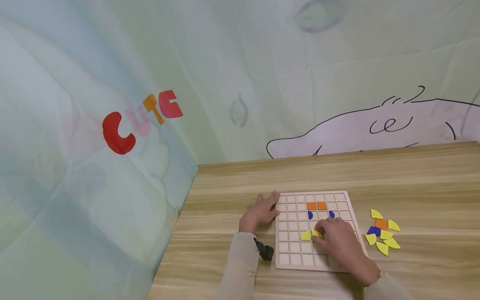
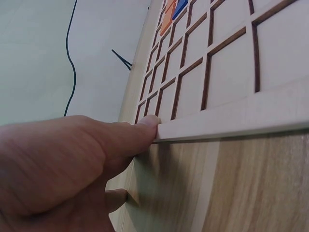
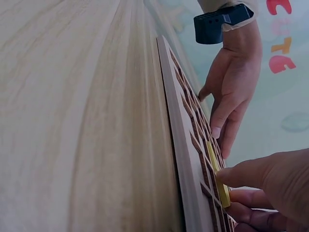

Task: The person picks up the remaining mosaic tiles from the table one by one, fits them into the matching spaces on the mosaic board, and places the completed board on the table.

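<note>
A pale wooden grid board point(image 1: 294, 247) lies on the table. My left hand point(image 1: 261, 211) rests at its left edge, fingers extended, a fingertip point(image 2: 150, 121) touching the rim in the left wrist view. Over the board's lower middle, my right hand point(image 1: 339, 241) pinches a yellow curved-edged piece point(image 1: 316, 232) between thumb and fingers, close against the grid. Just left of that lies another yellow piece point(image 1: 305, 236). Higher up sit two orange squares point(image 1: 311, 206), with a blue rounded piece point(image 1: 310, 215) below them and a second blue piece point(image 1: 331, 214) farther right. My right hand covers some cells.
Right of the board, a loose group holds several yellow pieces point(image 1: 393, 225), an orange square point(image 1: 381, 224) and blue pieces point(image 1: 374, 230). The wood-grain table point(image 1: 225, 183) meets printed cloth walls point(image 1: 210, 104) at the back and left. A dark band point(image 1: 265, 251) is on my left wrist.
</note>
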A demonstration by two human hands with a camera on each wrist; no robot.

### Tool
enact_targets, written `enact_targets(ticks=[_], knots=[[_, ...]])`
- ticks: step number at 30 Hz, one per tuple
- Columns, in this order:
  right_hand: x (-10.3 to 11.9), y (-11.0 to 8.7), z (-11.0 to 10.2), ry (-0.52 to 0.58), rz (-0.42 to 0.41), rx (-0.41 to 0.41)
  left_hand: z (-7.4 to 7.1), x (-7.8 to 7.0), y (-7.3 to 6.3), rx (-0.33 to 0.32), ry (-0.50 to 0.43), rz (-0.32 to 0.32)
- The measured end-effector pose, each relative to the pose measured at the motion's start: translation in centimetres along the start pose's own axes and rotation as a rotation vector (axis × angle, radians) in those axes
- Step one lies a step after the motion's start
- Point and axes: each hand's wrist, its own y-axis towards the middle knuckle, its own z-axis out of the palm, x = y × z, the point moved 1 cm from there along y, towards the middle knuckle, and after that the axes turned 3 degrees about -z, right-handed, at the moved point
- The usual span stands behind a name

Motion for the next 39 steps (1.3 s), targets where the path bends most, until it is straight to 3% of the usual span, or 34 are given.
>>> enact_targets(ticks=[8, 28, 39], knots=[[0.2, 0.0, -0.1, 0.021, 0.007, 0.019, 0.0, 0.0, -0.2, -0.005, -0.024, 0.011], [0.2, 0.0, -0.4, 0.051, -0.035, -0.051, 0.0, 0.0, -0.2, -0.006, -0.025, 0.013], [0.0, -0.2, -1.2, 0.072, 0.03, 0.028, -0.1, -0.1, -0.2, -0.007, -0.022, 0.005]])
